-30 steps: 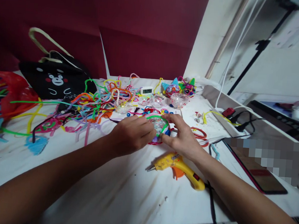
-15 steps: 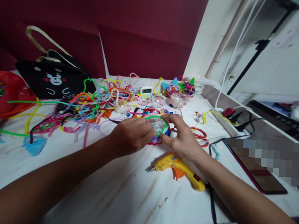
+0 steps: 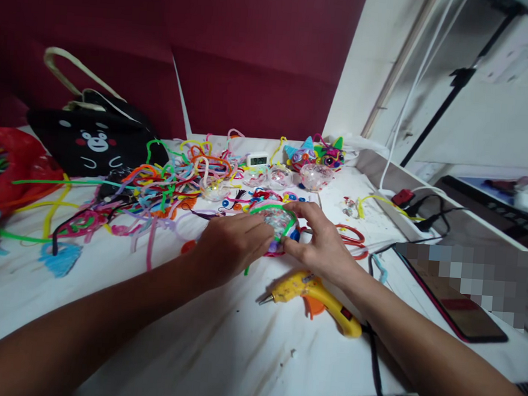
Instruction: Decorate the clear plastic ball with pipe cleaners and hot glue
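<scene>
A clear plastic ball point(image 3: 277, 219) sits on the table between my hands, with blue and purple pieces at its lower right. A green pipe cleaner point(image 3: 263, 207) curves over its top and down its right part. My left hand point(image 3: 236, 244) is closed in a pinch at the ball's left front, and a short green end pokes out beneath it. The pinched spot itself is hidden by the fingers. With thumb and fingers, my right hand point(image 3: 319, 241) grips the ball's right side. Just in front lies a yellow hot glue gun point(image 3: 315, 295), nozzle to the left.
Tangled pipe cleaners point(image 3: 175, 180) spread over the left back, near a black bag point(image 3: 97, 132). Behind the ball stand clear plastic balls point(image 3: 315, 177), a small digital timer point(image 3: 257, 160) and decorated cat heads point(image 3: 301, 155). Red-handled scissors point(image 3: 354, 234), a phone point(image 3: 460, 302) and a power strip point(image 3: 403, 214) lie right.
My left hand has shifted slightly down, uncovering more of the green pipe cleaner's left curve. A green end now shows below that hand. My right hand stays in place on the ball.
</scene>
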`<state>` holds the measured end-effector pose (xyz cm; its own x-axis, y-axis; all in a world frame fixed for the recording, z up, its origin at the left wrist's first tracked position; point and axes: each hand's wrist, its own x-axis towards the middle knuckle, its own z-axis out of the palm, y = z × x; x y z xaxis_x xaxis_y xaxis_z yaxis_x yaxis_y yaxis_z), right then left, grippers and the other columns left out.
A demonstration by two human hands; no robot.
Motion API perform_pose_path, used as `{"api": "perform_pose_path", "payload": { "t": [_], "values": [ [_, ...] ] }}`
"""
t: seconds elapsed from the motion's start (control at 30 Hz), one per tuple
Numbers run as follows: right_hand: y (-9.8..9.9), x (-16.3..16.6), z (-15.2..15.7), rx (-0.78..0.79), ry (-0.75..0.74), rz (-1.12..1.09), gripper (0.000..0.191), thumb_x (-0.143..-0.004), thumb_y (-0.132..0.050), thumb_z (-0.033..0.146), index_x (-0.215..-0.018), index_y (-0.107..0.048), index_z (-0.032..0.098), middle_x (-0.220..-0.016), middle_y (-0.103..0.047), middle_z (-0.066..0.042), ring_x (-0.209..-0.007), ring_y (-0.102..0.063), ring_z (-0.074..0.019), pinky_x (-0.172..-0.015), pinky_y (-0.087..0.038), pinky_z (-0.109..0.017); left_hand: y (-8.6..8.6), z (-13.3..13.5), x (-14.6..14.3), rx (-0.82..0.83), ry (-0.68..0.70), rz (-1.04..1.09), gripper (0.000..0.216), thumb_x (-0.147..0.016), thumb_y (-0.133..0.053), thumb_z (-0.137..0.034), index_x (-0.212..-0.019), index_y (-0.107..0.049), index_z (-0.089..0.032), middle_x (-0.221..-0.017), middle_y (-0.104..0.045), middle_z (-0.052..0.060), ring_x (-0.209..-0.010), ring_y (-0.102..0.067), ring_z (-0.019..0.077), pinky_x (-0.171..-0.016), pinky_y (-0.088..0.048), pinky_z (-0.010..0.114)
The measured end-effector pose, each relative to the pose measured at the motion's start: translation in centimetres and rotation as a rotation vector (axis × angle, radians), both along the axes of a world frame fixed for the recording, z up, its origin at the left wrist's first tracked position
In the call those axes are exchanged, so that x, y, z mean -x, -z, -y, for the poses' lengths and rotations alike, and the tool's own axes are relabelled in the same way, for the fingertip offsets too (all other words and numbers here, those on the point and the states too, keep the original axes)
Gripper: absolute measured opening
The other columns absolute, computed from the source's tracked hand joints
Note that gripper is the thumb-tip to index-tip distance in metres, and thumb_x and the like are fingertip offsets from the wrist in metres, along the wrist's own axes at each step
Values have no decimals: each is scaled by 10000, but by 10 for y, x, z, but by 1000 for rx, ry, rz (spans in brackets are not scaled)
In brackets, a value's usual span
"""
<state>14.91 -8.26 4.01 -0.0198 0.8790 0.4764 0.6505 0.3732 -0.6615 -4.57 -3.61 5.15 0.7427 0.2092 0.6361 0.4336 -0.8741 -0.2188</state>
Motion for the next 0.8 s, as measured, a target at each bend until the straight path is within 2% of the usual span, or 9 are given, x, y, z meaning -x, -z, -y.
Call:
{"api": "perform_pose_path", "payload": {
  "t": [0.4, 0.6, 0.8],
  "values": [
    [0, 0, 1, -10, 1, 5, 465, -690, -605, 233, -1153, -571, 209, -1116, -593, -78, -1047, -579, -245, -943, -460, -415, -2, -2, 1, 37, 32, 17, 237, -947, -515, -248, -778, -656, -160, -699, -653, 15, -648, -620, 138, -590, -434, 242],
    [0, 0, 0, -14, 5, 17, 467, -689, -595, 241, -1152, -578, 190, -1116, -596, -89, -1037, -582, -255, -916, -467, -422, 3, -5, 0, 159, 37, 75, 225, -936, -513, -234, -775, -653, -163, -739, -636, 17, -683, -618, 129, -616, -447, 227],
    [0, 0, 0, -4, -2, 34, 472, -692, -597, 237, -1161, -578, 188, -1126, -593, -90, -1047, -570, -250, -929, -458, -416, 7, -5, -3, 219, 20, 132, 171, -881, -562, -192, -736, -645, -156, -662, -582, -11, -589, -560, 108, -563, -417, 213]
  ]
}}
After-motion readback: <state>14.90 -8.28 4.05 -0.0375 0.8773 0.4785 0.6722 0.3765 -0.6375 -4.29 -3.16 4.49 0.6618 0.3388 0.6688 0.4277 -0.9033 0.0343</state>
